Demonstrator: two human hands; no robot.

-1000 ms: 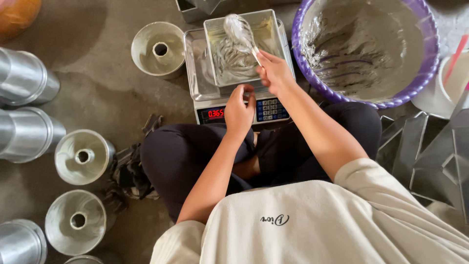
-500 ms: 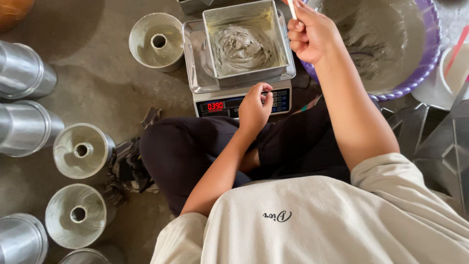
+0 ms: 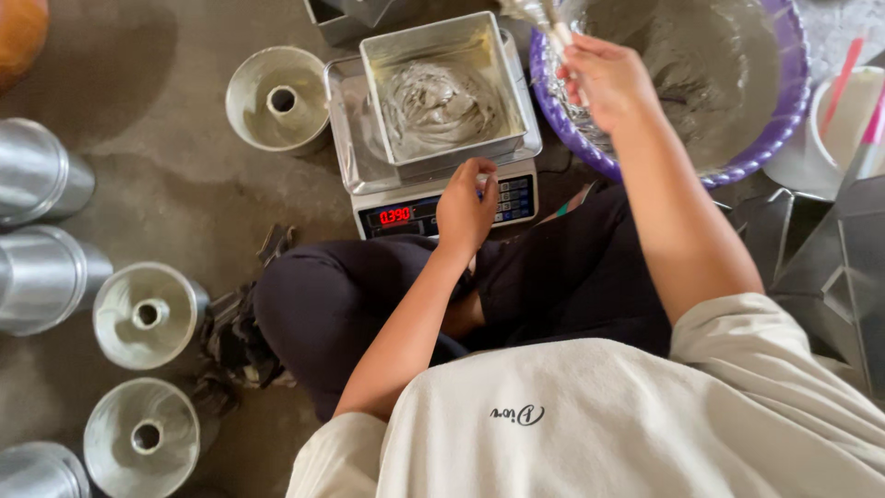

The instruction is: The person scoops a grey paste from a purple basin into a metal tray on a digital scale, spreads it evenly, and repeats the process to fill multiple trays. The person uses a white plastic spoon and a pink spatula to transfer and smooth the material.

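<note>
Two bare hands are at work over a grey concrete floor [image 3: 175, 194]. The right hand [image 3: 604, 83] is curled shut around the pale handle of a batter-smeared spatula [image 3: 544, 18], held above the near rim of a wide purple plastic basin [image 3: 793, 101] of grey batter. The left hand [image 3: 466, 207] is loosely cupped, fingers bent, its fingertips touching the keypad of a white digital kitchen scale with a red readout [image 3: 410, 214]. Just beyond that hand, on the scale's platform, stands a square metal baking tin [image 3: 502, 83] part-filled with swirled grey batter. Further out from the left hand sits a round metal ring mould [image 3: 277, 100]; two more ring moulds [image 3: 143, 314] lie well off on that same side.

Compared with half a second earlier, the right hand sits slightly further over the basin with the spatula raised, and the left hand remains at the scale's keys.
</note>
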